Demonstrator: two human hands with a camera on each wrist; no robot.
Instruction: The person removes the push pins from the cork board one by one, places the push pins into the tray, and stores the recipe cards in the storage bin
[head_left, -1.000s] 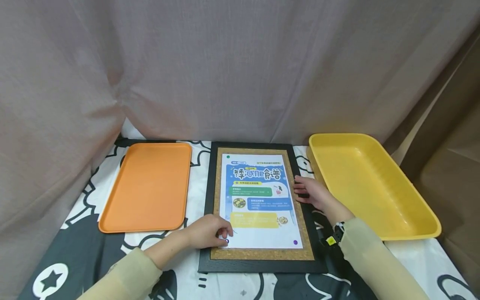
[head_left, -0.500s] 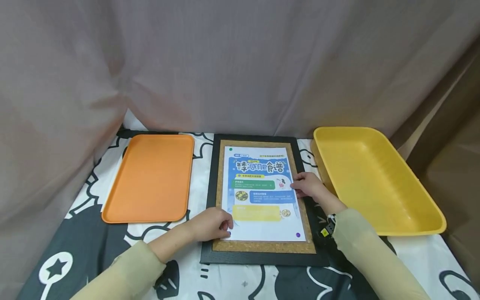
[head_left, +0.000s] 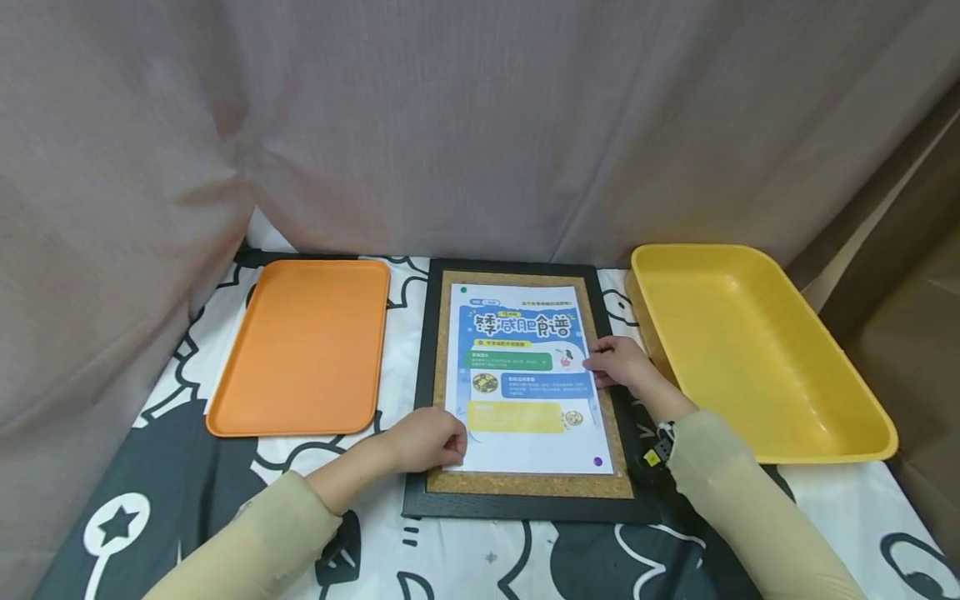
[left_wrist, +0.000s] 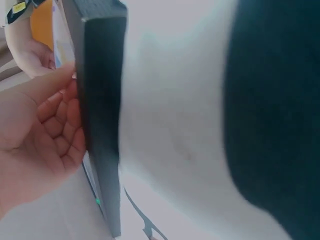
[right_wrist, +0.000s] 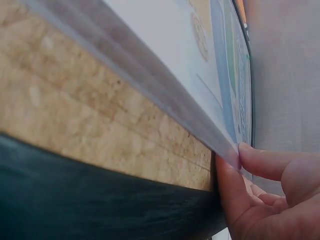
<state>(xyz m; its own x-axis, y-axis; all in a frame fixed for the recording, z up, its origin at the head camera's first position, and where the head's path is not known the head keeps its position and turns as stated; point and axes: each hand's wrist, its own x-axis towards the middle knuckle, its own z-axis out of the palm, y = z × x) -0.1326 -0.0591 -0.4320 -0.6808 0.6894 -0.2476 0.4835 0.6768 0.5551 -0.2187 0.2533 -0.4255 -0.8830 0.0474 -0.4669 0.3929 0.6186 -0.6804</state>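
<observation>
A printed sheet (head_left: 517,446) with blue, green and yellow blocks lies on a black-framed cork board (head_left: 532,485). In the head view my left hand (head_left: 427,440) is at the sheet's lower left corner, fingers curled and thumb against the forefinger; the purple pushpin at its fingertips is hidden now. My right hand (head_left: 621,364) pinches the sheet's right edge between thumb and forefinger. In the right wrist view that edge (right_wrist: 200,125) stands slightly off the cork (right_wrist: 100,105). A green pushpin (head_left: 463,290) sits at the top left corner, a purple one (head_left: 597,462) at the lower right.
To the left lies a shallow orange tray (head_left: 307,350). A deep yellow bin (head_left: 757,350) stands to the right, close beside the right forearm. A black-and-white patterned cloth (head_left: 465,554) covers the table, with a grey curtain (head_left: 450,125) behind.
My right hand has gone from resting on the board's right frame to pinching the sheet's edge. The left hand stays at the lower left corner, its fingers curling further. The whole head view has shifted slightly.
</observation>
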